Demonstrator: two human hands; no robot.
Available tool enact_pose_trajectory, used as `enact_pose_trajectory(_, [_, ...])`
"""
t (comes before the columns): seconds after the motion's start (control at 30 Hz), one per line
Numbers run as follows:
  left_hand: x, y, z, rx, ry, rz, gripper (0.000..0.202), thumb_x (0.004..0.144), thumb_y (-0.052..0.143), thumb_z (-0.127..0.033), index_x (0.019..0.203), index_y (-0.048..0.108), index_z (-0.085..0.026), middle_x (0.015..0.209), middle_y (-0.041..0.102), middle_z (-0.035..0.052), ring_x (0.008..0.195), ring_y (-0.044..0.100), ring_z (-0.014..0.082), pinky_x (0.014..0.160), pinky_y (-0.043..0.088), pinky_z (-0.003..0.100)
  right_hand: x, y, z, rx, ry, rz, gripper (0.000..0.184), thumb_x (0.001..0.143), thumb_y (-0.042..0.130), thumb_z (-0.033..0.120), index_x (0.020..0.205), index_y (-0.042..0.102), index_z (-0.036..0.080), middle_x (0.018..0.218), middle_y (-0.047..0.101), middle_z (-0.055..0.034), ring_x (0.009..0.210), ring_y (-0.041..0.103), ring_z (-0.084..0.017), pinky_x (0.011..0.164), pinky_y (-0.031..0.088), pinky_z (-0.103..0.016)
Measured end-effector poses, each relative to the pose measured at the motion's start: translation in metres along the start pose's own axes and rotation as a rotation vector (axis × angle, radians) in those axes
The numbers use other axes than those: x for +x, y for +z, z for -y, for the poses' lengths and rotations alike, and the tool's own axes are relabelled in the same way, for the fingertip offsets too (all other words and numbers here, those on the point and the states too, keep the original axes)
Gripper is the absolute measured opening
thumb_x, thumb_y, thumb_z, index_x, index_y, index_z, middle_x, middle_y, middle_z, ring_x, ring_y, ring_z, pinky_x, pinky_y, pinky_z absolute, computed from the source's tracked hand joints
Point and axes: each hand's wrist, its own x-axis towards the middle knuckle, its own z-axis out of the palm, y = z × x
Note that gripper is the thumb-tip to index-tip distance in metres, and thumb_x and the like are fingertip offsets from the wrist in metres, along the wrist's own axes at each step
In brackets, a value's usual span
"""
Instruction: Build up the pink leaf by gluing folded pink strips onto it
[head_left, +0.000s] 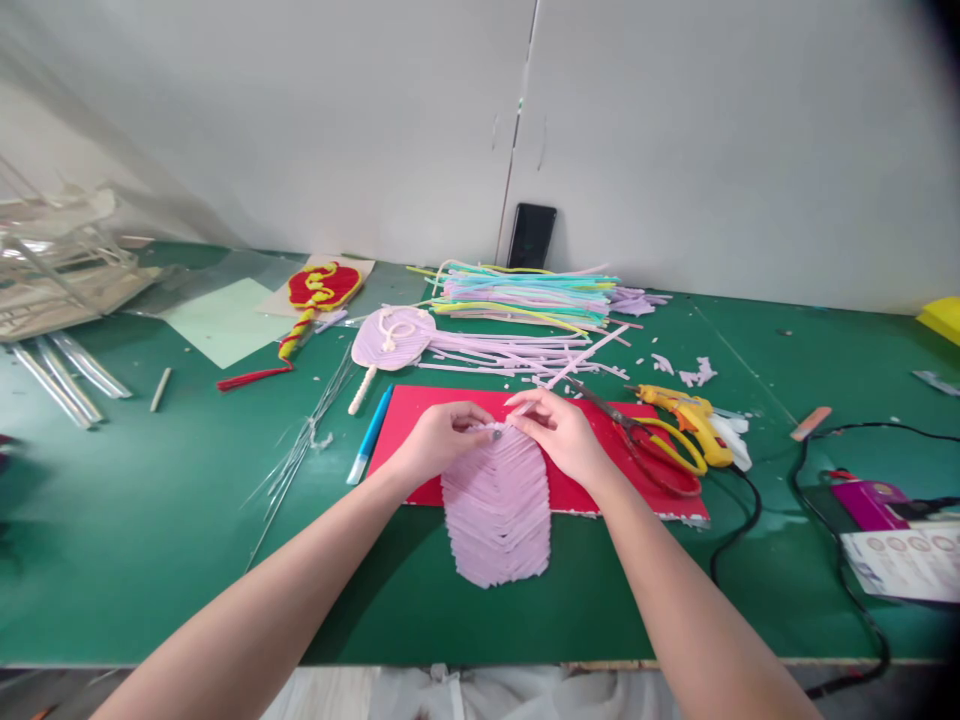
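Note:
A flat lilac piece, built from slanted pipe cleaners in a chevron pattern, lies partly over a red board and partly on the green table. My left hand pinches its top edge from the left. At the same edge, my right hand is closed on a lilac pipe cleaner, whose free length slants up to the right. The fingertips of both hands almost meet. Scissors with yellow and red handles rest on the board, right of my right hand.
Behind the board lie a bundle of pastel pipe cleaners and a lilac fan shape. A yellow glue gun with a black cord sits at right. A blue pen and thin wires lie left. A phone leans on the wall.

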Motion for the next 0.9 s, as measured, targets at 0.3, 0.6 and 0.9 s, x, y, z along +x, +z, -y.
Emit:
enact_pose_trajectory(0.3, [0.001, -0.001, -0.001, 0.044, 0.040, -0.043, 0.029, 0.072, 0.064, -0.041, 0.089, 0.066, -0.017, 0.086, 0.070, 0.0042, 0.079, 0.062, 0.0181, 0.071, 0.046, 0.028, 0.002, 0.003, -0.007, 0.081, -0.002, -0.007, 0.024, 0.075, 0.068, 0.033, 0.095, 0.059, 0.022, 0.085, 0.067, -0.0012, 0.084, 0.065, -0.016, 0.080, 0.051, -0.031])
enact_pose_trajectory(0.6, [0.001, -0.001, 0.001, 0.113, 0.035, -0.056, 0.032, 0.076, 0.057, -0.046, 0.081, 0.067, -0.016, 0.073, 0.066, 0.0018, 0.066, 0.056, 0.0158, 0.059, 0.040, 0.025, -0.001, 0.001, 0.003, -0.010, -0.025, -0.012, 0.033, 0.080, 0.062, 0.034, 0.112, 0.060, 0.026, 0.088, 0.069, 0.0004, 0.087, 0.066, -0.016, 0.084, 0.052, -0.032])
enact_pose_trajectory(0.9, [0.002, -0.004, 0.000, 0.055, 0.027, -0.033, 0.027, 0.075, 0.060, -0.042, 0.078, 0.067, -0.016, 0.075, 0.068, 0.0022, 0.068, 0.060, 0.0162, 0.059, 0.042, 0.024, -0.054, -0.105, 0.007, -0.835, 0.169, -0.338, 0.022, 0.082, 0.050, 0.033, 0.090, 0.066, 0.021, 0.096, 0.069, -0.0091, 0.084, 0.066, -0.024, 0.079, 0.052, -0.039])
